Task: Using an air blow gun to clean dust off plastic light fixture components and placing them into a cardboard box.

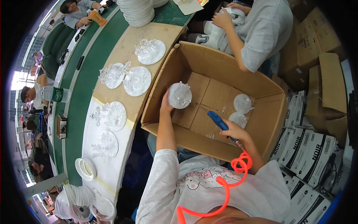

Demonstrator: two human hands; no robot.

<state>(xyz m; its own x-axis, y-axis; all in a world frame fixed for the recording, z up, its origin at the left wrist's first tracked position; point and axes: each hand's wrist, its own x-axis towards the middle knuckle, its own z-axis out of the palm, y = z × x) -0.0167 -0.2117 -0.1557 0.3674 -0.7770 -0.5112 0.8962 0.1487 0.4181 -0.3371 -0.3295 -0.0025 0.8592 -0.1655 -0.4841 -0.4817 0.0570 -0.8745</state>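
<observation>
My left hand (166, 103) grips the edge of a round white disc (173, 98) with clear plastic ornament parts standing on it, held over the left side of an open cardboard box (209, 146). In my right hand (235, 130) is a blue air blow gun (217, 120), its nozzle pointing left toward that disc. A bright orange coiled hose (226, 194) runs from the gun's end across my shirt. Two similar discs, one an upper disc (242, 103) and one a lower disc (238, 119), lie inside the box at the right, with small clear bits scattered around.
Left of the box, a bench (104, 95) carries several discs with clear parts (137, 81) and a white ring (85, 169). Stacked white plates (136, 13) stand at its far end. A co-worker (268, 30) sits beyond the box; cartons (309, 149) line the right.
</observation>
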